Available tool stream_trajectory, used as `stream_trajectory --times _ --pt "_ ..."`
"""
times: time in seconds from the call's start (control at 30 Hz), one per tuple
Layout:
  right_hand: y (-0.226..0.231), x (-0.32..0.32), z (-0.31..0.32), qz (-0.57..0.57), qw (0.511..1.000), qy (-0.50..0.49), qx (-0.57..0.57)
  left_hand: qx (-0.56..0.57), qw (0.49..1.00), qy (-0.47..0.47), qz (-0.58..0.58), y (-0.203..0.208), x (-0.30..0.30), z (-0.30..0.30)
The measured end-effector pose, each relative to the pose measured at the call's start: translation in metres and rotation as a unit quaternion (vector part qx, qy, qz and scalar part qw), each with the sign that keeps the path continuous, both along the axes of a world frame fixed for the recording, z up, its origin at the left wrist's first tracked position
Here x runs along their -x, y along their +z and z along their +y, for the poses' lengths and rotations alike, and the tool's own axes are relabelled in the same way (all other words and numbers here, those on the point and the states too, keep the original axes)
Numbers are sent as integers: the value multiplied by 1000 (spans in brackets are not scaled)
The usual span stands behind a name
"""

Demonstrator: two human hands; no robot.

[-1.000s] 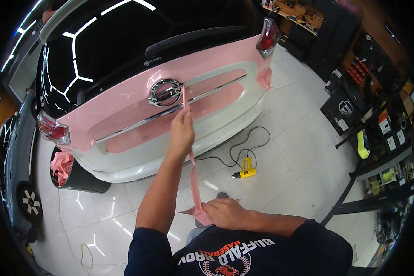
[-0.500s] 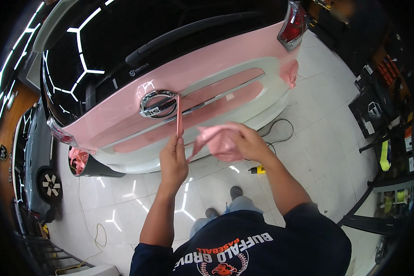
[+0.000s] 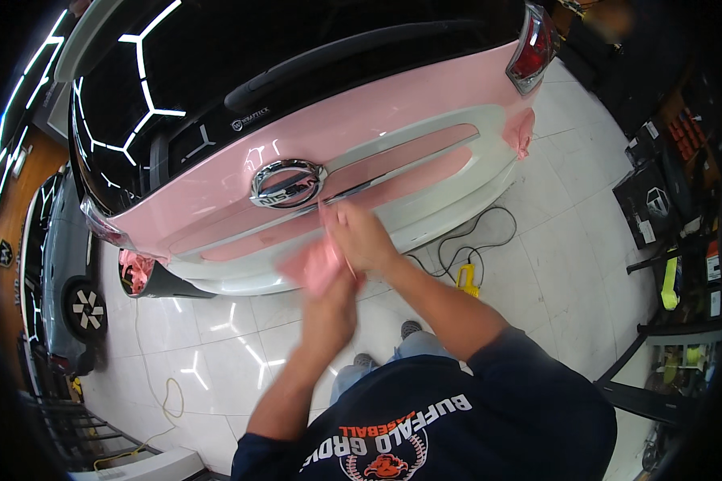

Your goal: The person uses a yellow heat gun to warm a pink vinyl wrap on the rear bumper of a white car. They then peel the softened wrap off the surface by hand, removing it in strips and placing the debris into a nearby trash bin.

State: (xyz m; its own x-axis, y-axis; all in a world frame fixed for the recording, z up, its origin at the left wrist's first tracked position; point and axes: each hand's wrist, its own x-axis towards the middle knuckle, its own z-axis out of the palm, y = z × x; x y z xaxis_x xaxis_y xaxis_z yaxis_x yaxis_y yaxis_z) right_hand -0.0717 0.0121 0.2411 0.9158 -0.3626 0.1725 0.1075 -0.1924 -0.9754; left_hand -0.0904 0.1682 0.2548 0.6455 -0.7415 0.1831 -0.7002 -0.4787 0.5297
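Note:
A crumpled piece of pink vinyl film [image 3: 314, 264] hangs between my hands, smeared by motion. My right hand [image 3: 363, 239] is closed on its upper part, just below the chrome emblem [image 3: 289, 184] on the car's tailgate. Lower and closer to me, my left hand [image 3: 330, 309] is blurred but closed around the film's lower end. Pink film covers the upper tailgate [image 3: 393, 104] and the recessed panel [image 3: 409, 176]. Between them the surround [image 3: 361, 159] is white. A chrome strip [image 3: 369, 186] crosses the recess beside the emblem.
A yellow heat gun [image 3: 468, 280] with a black cord [image 3: 505, 232] lies on the tiled floor. Left of the bumper stands a dark bin [image 3: 172, 282] with pink scraps. A loose film flap [image 3: 520, 132] hangs at the right corner. Shelving [image 3: 658, 389] lines the right side.
My right hand has moved left and up to below the emblem. My left hand has dropped lower, and the bunched film has shifted left. The strip stretched from the emblem no longer shows.

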Motion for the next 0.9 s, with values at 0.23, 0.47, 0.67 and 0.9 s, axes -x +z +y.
stream_trajectory --times 0.23,0.47,0.67,0.9 --pt "-118 80 67 76 943 0 -325 15 979 56 196 -45 14 109" --pt "-96 55 150 89 891 34 -444 82 996 1 27 -64 5 141" --pt "-115 96 187 200 948 154 -191 87 967 39 237 -163 25 222" --pt "-130 99 158 118 980 117 109 231 760 110 597 -140 5 189"
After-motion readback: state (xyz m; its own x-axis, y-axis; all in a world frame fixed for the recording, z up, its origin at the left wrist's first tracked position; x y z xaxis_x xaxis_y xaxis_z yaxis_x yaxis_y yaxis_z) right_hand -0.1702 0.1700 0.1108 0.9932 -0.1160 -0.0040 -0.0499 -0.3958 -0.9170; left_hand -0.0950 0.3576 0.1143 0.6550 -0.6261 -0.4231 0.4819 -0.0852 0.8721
